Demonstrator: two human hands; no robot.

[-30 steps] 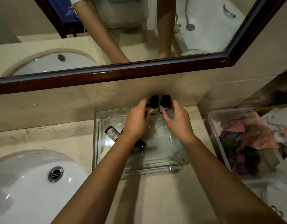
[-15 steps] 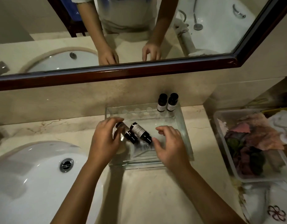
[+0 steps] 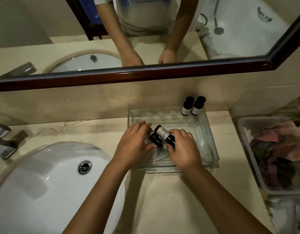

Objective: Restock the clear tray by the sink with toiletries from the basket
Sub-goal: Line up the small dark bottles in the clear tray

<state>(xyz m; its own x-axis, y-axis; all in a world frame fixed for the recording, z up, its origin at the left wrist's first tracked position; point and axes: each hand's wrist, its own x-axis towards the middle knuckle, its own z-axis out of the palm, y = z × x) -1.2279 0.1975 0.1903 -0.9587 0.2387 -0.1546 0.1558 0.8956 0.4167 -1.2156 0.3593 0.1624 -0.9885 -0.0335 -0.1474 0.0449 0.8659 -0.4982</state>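
Dim, warm yellowish light throughout — source not in view. Forearms throw a soft shadow on the worktop point(image 3: 162, 208) at the near edge of the clear tray point(image 3: 211, 141). White sink point(image 3: 36, 183) shows pale sheen and a grey patch; its drain ring point(image 3: 84, 166) glints. Tray glass reads mostly as reflections. Label print on the dark bottles point(image 3: 162, 135) too soft to read. Basket point(image 3: 245, 149) at the worktop's right edge is murky. Wide-angle bend — mirror frame point(image 3: 146, 76) bows, corners stretch.
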